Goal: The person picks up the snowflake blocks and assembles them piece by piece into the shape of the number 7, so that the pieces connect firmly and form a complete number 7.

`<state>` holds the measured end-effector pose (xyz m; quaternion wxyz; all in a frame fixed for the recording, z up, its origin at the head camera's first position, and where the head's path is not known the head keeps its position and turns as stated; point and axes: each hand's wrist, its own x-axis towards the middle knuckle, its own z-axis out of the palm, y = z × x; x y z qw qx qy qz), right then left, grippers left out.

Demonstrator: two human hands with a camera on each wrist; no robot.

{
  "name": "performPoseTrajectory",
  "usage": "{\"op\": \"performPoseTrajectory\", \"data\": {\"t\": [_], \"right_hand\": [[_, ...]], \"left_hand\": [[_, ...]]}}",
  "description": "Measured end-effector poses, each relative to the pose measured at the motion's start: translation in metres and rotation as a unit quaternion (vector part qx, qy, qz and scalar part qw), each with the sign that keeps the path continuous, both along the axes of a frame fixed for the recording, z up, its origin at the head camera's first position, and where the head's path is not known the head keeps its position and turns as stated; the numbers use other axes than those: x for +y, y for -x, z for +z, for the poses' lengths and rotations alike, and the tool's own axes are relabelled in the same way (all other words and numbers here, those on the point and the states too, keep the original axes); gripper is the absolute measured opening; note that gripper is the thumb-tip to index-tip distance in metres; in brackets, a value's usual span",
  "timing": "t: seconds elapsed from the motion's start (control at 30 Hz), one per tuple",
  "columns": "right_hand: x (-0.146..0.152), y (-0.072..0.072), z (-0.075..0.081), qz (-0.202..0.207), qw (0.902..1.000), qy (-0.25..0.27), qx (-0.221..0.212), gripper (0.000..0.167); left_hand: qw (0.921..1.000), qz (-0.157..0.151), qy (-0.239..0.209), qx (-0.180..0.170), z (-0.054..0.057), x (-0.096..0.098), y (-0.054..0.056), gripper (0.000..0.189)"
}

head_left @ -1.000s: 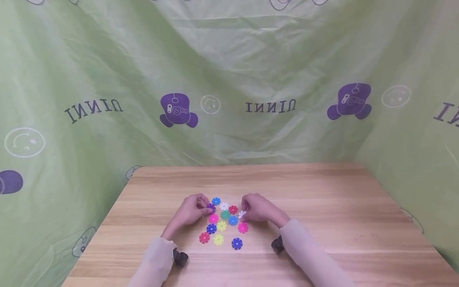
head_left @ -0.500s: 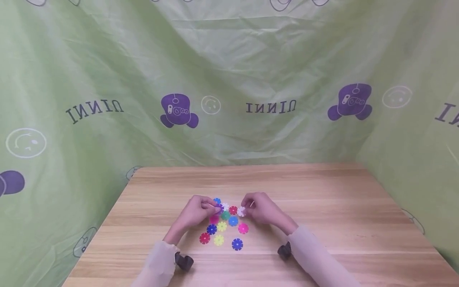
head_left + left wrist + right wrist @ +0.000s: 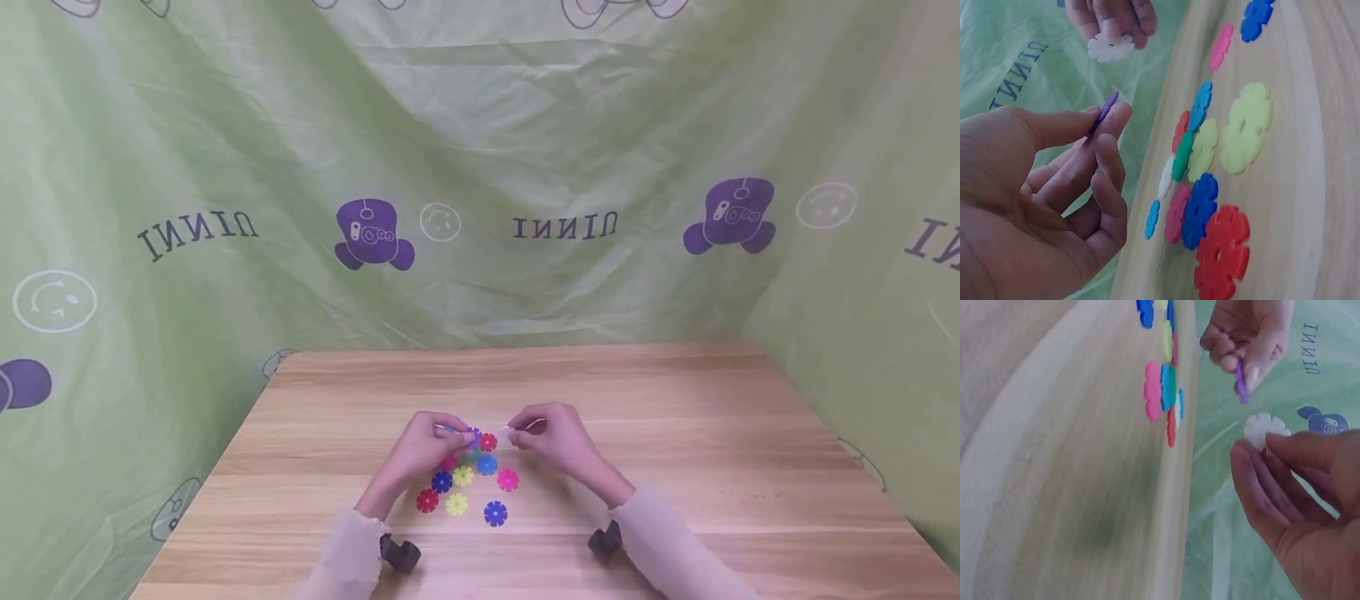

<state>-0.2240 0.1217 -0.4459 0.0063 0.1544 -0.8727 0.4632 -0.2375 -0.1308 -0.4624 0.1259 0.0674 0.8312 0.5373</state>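
Note:
Between thumb and index finger my left hand (image 3: 423,442) pinches a purple notched plastic disc (image 3: 1107,107), a snowflake-shaped building piece. My right hand (image 3: 555,433) pinches a white snowflake disc (image 3: 1265,430) by its edge. Both discs are raised above the table and face each other with a small gap, the purple one edge-on in the wrist views. Under the hands lie more such discs, among them a red one (image 3: 487,442), a light blue one (image 3: 487,464) and a green one (image 3: 1182,156). In the head view the left hand partly covers the discs at the back of the group.
Nearer the front lie a pink disc (image 3: 507,480), a dark blue disc (image 3: 495,513), a yellow disc (image 3: 457,504) and a red disc (image 3: 1222,253). The wooden table (image 3: 675,467) reaches back to a green printed curtain (image 3: 480,275). Black cameras are strapped at both wrists.
The left hand has lifted the purple disc and carried it right. The right hand has raised the white disc off the table. The two discs are now closer together; the lying discs have stayed put.

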Motion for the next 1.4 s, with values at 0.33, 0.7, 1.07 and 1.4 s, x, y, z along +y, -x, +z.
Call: {"op": "performPoseTrajectory", "data": {"t": [0.33,0.7,1.07,1.4], "right_hand": [[0.004,-0.01,0.002,-0.026,0.9991,0.03,-0.016,0.013],[0.005,-0.01,-0.006,-0.022,0.9969,0.072,-0.025,0.01],[0.005,-0.01,-0.009,-0.025,0.9969,0.071,-0.023,0.01],[0.003,-0.01,-0.007,-0.045,0.9963,0.072,-0.012,0.009]], "left_hand": [[0.9993,-0.011,-0.033,-0.011,0.005,0.011,-0.006,0.029],[0.9976,-0.015,-0.062,-0.027,0.004,0.024,-0.005,0.024],[0.9966,-0.007,-0.078,-0.025,0.003,0.03,-0.006,0.025],[0.9926,0.016,-0.115,-0.036,0.002,0.037,-0.009,0.021]]}}
